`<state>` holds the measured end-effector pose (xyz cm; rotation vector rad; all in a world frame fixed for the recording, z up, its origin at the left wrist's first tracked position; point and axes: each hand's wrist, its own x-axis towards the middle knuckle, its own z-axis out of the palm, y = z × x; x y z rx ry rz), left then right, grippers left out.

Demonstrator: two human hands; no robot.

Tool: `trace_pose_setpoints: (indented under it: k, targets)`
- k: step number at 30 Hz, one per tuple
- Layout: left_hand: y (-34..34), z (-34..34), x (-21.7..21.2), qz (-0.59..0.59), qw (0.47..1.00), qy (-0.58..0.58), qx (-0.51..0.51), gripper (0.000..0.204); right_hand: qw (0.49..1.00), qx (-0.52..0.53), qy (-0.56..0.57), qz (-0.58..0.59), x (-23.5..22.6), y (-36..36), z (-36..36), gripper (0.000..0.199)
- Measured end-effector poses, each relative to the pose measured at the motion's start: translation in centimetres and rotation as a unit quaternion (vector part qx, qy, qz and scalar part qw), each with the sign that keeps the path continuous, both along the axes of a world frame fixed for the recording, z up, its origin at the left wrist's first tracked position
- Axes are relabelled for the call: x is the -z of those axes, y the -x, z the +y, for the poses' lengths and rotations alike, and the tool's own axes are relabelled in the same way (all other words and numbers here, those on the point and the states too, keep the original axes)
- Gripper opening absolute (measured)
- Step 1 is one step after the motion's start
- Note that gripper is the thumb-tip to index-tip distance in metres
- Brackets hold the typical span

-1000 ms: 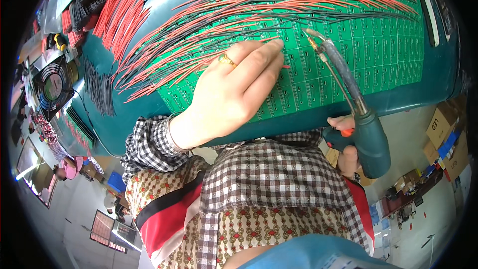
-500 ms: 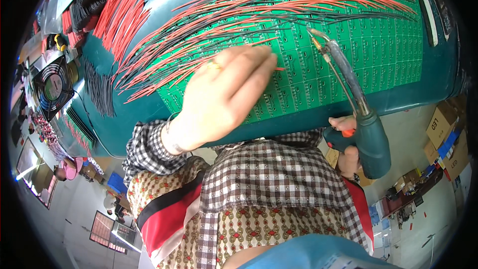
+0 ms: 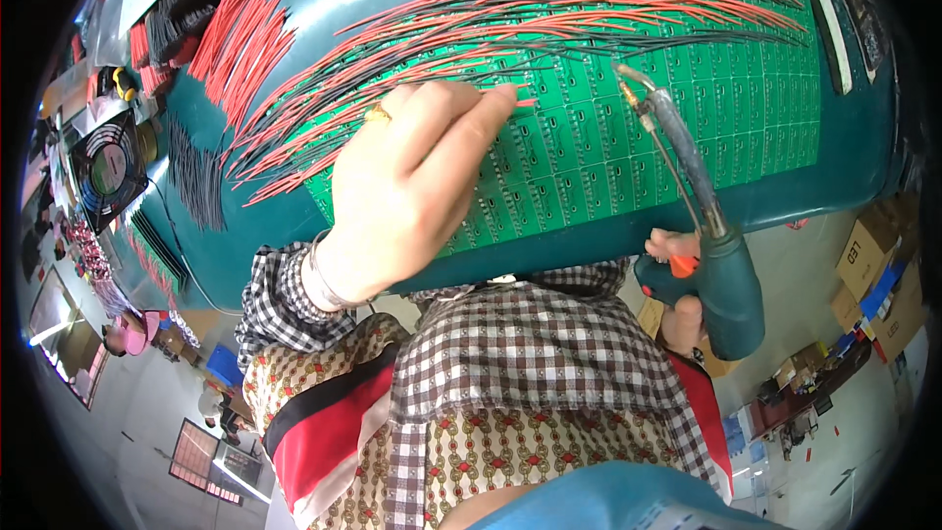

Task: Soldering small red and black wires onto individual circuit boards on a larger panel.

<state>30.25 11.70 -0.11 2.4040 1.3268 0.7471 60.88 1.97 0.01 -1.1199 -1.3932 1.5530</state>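
Note:
My left hand (image 3: 407,182) is over the left part of a green circuit board panel (image 3: 589,162), thumb and fingers pinched together. A short end of red wire (image 3: 526,103) pokes out beside the fingertips; the rest of it is under the hand. Rows of red and black wires (image 3: 422,34) lie across the panel's upper and left parts. My right hand (image 3: 677,280) is wrapped round the grip of a teal soldering gun (image 3: 731,285), partly hidden behind its body. The gun's metal tip (image 3: 624,72) points up and left over the panel, with a thin feed tube alongside.
Bundles of red wires (image 3: 240,34) and black wires (image 3: 194,177) lie on the green tabletop (image 3: 231,265) at left. A small black fan (image 3: 106,169) stands at the left edge. A pale strip (image 3: 824,15) lies right of the panel. Cardboard boxes (image 3: 868,255) are beyond the table at right.
My left hand has shifted left and slightly down, and its fingers are more bunched. The red wire end by the fingertips has moved left too. The soldering gun is nearly still.

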Motion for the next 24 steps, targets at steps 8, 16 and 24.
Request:
trace_pose_setpoints:
  k: [8, 16, 24]
  targets:
    - [-1.4, 1.1, 2.2, 0.007, 1.000, -0.020, 0.016, 0.037, 0.998, 0.060, 0.015, -0.003, 0.4, 1.0, -0.9, 0.062]
    - [-1.3, 1.1, 3.2, -0.013, 0.997, -0.071, 0.020, 0.036, 0.997, 0.051, 0.045, -0.046, -0.5, 1.4, -0.7, 0.062]
    - [-1.4, 0.8, 3.1, -0.006, 0.997, -0.074, 0.007, 0.034, 0.983, 0.150, 0.076, -0.070, -1.1, 2.9, -1.0, 0.057]
